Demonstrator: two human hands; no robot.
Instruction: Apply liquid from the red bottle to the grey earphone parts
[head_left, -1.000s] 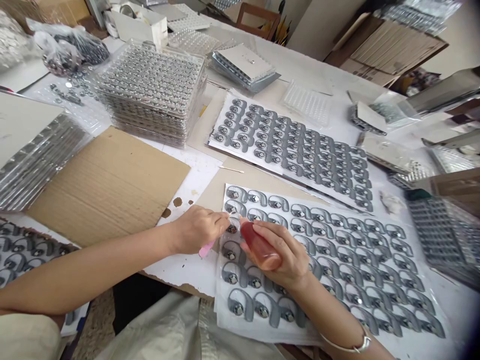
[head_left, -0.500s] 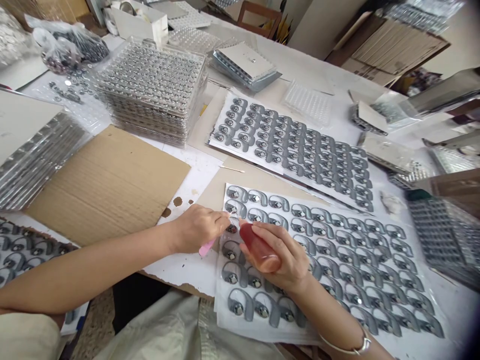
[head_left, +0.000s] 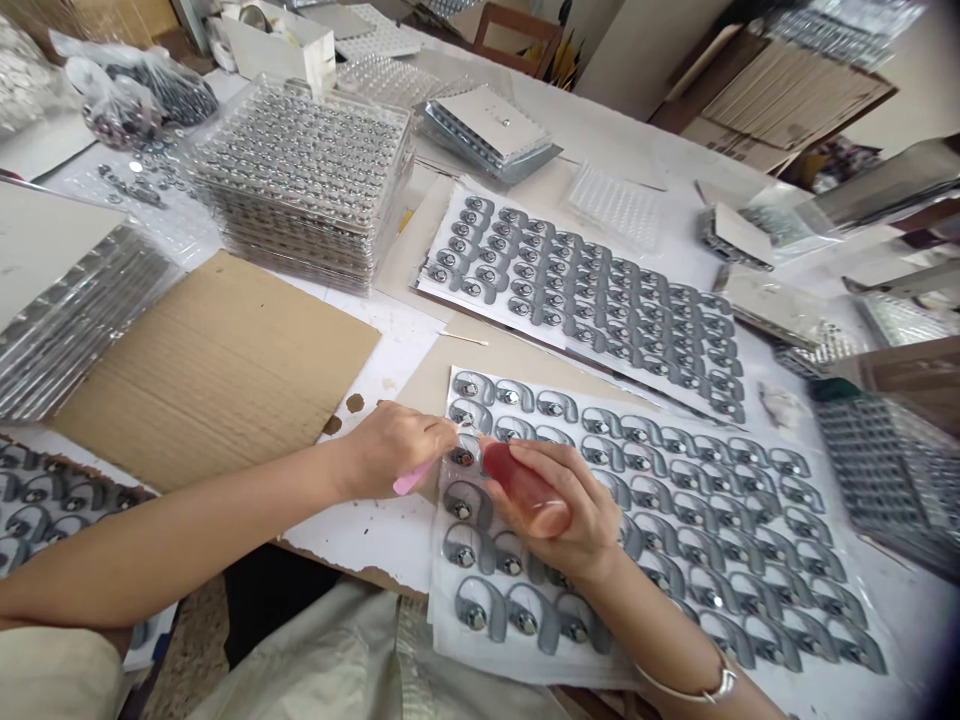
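My left hand pinches a thin pink tool, its tip at a grey hook-shaped part on the near white sheet. My right hand is wrapped round a small reddish squeeze bottle, whose nozzle points left toward the same part, close to the tool's tip. Both hands hover over the left end of the sheet, which carries rows of several grey parts with metal studs.
A second sheet of grey parts lies behind. Brown cardboard is at left, a stack of clear blister trays behind it, bags of small parts at far left, more trays at right.
My right hand has tilted the bottle flatter and shifted slightly right. My left hand has edged up a little, the pink tool with it.
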